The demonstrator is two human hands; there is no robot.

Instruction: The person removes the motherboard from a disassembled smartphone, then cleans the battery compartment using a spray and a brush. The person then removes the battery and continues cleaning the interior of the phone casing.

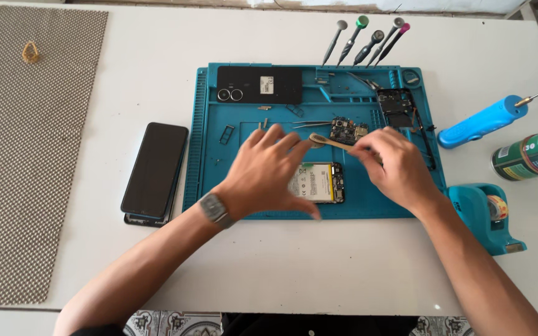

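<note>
Tan and flat, a thin strip of tape is being stretched between the person's two hands, just above an opened smartphone whose pale battery is showing. The left hand is pinching the strip's left end between thumb and forefinger, other fingers fanning out. The right hand is curling closed around the other end, though its fingertips are hidden, so the exact grip cannot be told. The strip is probably light, limp and sticky, so it is best held by its ends and kept taut. Its long axis is running left to right, tilting slightly away at the left end. Everything is sitting on a teal repair mat. Beyond the right hand are lying a small circuit board and a phone frame. Right of the right wrist is standing a teal tape dispenser.
</note>
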